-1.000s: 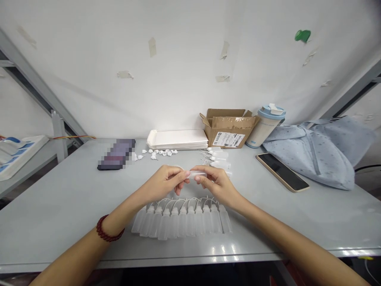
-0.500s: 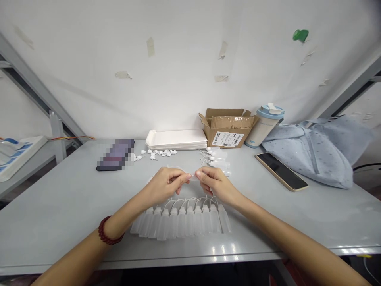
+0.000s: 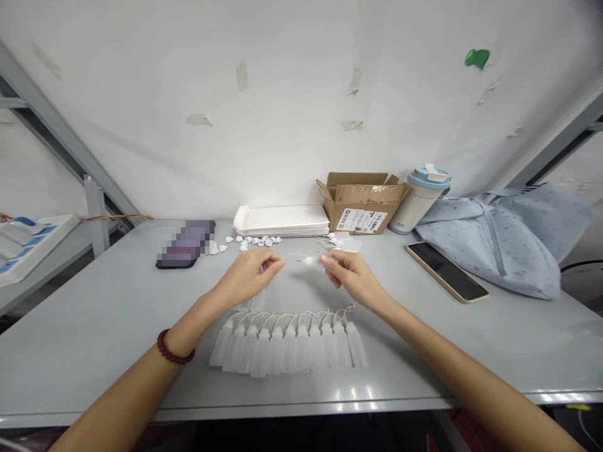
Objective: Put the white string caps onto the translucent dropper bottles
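Observation:
My left hand (image 3: pixel 249 276) and my right hand (image 3: pixel 349 277) hover above the grey table (image 3: pixel 94 326), a little apart. The right hand pinches a small translucent dropper bottle (image 3: pixel 311 260) by its tip end. The left hand's fingers are curled in a pinch; what they hold is too small to make out. Below my hands lies a row of several translucent bottles (image 3: pixel 288 345) with tethered caps, side by side. Loose white caps (image 3: pixel 249 242) are scattered farther back, and a few more bottles (image 3: pixel 342 242) lie behind my right hand.
A stack of white trays (image 3: pixel 281 220), an open cardboard box (image 3: pixel 362 201) and a blue-lidded cup (image 3: pixel 419 198) stand by the wall. A phone (image 3: pixel 445 271) and blue cloth bag (image 3: pixel 509 238) lie right. A dark blurred item (image 3: pixel 186 243) lies left.
My hands were together on the small bottle; now they have drawn apart and moved slightly farther from me, the bottle staying in the right hand.

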{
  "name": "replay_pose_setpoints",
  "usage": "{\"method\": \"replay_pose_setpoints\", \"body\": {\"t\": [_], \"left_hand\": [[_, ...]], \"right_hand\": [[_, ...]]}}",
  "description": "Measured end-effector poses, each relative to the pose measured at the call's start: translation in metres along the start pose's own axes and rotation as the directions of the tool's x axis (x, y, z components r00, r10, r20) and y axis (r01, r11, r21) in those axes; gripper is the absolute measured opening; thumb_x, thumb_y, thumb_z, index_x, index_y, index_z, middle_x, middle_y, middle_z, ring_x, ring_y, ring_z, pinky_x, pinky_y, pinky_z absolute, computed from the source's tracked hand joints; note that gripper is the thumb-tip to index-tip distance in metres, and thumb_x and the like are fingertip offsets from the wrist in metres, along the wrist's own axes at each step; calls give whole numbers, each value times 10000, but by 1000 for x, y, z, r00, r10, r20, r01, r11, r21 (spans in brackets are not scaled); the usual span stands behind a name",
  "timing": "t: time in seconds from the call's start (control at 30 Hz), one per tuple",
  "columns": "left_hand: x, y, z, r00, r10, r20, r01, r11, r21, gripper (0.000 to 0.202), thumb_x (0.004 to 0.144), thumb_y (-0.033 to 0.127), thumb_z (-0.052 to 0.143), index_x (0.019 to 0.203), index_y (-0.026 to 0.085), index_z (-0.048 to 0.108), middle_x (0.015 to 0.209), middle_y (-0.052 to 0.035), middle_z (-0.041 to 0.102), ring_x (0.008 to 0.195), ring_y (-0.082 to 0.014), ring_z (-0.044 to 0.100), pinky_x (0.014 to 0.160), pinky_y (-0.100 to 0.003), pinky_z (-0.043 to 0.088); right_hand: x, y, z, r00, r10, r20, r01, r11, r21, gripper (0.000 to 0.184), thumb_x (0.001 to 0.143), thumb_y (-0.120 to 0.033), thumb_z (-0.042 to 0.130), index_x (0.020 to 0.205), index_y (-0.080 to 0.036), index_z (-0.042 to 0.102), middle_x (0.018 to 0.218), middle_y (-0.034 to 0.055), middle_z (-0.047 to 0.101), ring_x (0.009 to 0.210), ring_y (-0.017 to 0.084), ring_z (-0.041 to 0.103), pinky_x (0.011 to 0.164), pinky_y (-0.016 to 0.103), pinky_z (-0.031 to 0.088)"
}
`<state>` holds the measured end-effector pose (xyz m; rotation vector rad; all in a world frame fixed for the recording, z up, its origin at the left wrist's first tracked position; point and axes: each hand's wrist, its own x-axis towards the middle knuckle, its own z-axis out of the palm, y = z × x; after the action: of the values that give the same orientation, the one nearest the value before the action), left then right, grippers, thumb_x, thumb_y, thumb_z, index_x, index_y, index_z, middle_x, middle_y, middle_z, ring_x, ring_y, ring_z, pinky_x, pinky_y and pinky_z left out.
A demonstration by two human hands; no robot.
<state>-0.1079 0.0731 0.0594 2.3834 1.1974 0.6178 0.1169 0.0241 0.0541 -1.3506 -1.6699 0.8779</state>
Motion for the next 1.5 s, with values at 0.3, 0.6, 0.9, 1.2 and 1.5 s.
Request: {"method": "replay_pose_setpoints", "body": {"t": [0.3, 0.6, 0.9, 1.2, 1.5], "left_hand": [[9, -64, 0, 980, -23, -196, 120, 859, 498, 362, 866, 237, 404, 1150, 100, 583, 1235, -179, 503, 1146, -343, 427, 930, -476, 413], [13, -81, 2, 987, -46, -151, 113, 874, 472, 345, 857, 220, 398, 1079, 90, 628, 1226, -173, 545, 1148, -347, 435, 955, -464, 409], [17, -86, 7, 992, -9, -126, 61, 908, 414, 310, 845, 171, 385, 992, 117, 652, 1049, -138, 613, 1006, -292, 523, 905, -433, 439], [17, -83, 7, 995, 2, -103, 35, 933, 359, 301, 824, 152, 390, 960, 126, 657, 930, -132, 622, 920, -282, 569, 839, -419, 460], [16, -73, 10, 993, -5, -115, 43, 943, 330, 336, 824, 171, 424, 1104, 127, 605, 1004, -132, 643, 993, -294, 555, 870, -430, 447]], "right_hand": [[23, 27, -44, 971, -207, -121, 76, 744, -664, 237, 879, -276, 474, 941, -123, 645, 944, 114, 696, 691, 201, 608, 675, 307, 428], [27, 38, -55, 989, -133, -61, 39, 646, -762, 131, 824, -203, 534, 893, -130, 618, 936, 112, 690, 828, 237, 628, 680, 292, 420], [28, 45, -52, 982, -181, -56, 71, 627, -776, 82, 820, -202, 534, 844, -146, 589, 906, 116, 643, 833, 246, 592, 706, 319, 426], [26, 50, -28, 858, -490, -157, 241, 652, -719, 121, 866, -221, 467, 924, -162, 555, 926, 129, 601, 903, 265, 558, 784, 380, 452], [9, -7, 31, 805, -428, 410, 592, 616, -520, 271, 890, -143, 453, 1153, -137, 520, 970, 112, 621, 872, 214, 569, 767, 342, 433]]}}
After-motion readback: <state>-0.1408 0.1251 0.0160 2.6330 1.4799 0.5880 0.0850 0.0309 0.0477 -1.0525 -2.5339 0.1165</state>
